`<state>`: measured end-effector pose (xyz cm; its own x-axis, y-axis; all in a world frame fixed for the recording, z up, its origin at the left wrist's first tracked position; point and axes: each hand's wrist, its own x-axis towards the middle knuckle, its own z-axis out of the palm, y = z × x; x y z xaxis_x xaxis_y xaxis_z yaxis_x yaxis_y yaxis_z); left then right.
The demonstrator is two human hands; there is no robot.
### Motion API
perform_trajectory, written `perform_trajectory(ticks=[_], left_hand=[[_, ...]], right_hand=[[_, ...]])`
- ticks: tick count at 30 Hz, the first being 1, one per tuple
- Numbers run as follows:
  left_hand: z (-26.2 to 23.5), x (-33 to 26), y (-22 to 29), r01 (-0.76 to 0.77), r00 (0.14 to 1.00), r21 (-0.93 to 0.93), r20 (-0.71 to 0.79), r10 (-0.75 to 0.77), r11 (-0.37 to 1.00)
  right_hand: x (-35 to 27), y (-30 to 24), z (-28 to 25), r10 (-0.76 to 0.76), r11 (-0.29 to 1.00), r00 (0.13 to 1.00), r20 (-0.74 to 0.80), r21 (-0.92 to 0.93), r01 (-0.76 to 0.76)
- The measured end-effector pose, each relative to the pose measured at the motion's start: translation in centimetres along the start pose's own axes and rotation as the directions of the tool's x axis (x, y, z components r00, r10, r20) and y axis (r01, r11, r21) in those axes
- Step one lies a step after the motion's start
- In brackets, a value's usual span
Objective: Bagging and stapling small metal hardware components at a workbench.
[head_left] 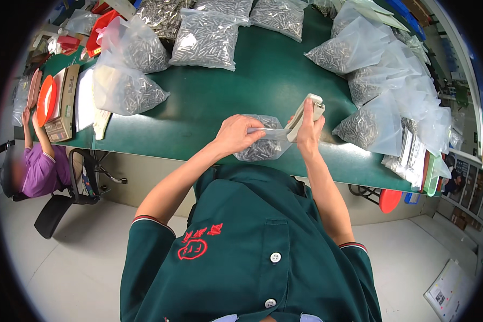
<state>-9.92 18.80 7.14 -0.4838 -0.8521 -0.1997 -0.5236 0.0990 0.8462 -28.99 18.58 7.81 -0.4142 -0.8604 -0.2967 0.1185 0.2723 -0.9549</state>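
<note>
At the near edge of the green table lies a clear plastic bag (262,150) of small metal cylindrical pieces. My left hand (236,134) is closed on the bag's flattened mouth at its left side, thumb and fingers pinching the film. In my right hand (307,131) is a cream-coloured handheld bag sealer (316,107), gripped upright and tilted. Its lower end meets the right end of the bag's mouth; whether its jaws are pressed together on the film I cannot tell.
Filled bags (206,40) line the table's far side, with more bags (359,126) on the right and an open-topped bag (129,88) on the left. Beyond a scale (61,115), a seated co-worker (43,166) in purple handles a red tray (46,101). A red stool (390,200) stands below right.
</note>
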Motion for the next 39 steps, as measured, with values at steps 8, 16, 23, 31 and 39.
perform_trajectory(ticks=[8, 16, 23, 31, 39], left_hand=[[-0.1, 0.1, 0.1, 0.046, 0.999, -0.021, -0.012, -0.046, 0.999], [-0.2, -0.3, 0.9, 0.003, 0.999, 0.010, -0.038, -0.003, 1.000], [-0.4, -0.4, 1.3, 0.030, 0.999, 0.006, -0.018, -0.030, 1.000], [-0.3, -0.2, 0.9, -0.027, 0.999, 0.069, -0.045, 0.030, 0.997], [-0.9, 0.0, 1.3, 0.008, 0.999, 0.096, 0.035, -0.011, 0.995]], right_hand=[[-0.5, -0.2, 0.1, -0.021, 1.000, 1.000, -0.020, -0.022, 0.020], [-1.9, -0.7, 2.1, 0.014, 0.999, 0.986, 0.168, 0.029, -0.019], [-2.4, -0.7, 3.2, -0.001, 1.000, 0.985, 0.175, -0.019, 0.005], [-1.9, -0.2, 3.7, -0.044, 0.999, 0.989, 0.142, -0.024, 0.048], [-1.2, -0.1, 4.3, -0.013, 0.998, 0.994, 0.110, -0.065, 0.020]])
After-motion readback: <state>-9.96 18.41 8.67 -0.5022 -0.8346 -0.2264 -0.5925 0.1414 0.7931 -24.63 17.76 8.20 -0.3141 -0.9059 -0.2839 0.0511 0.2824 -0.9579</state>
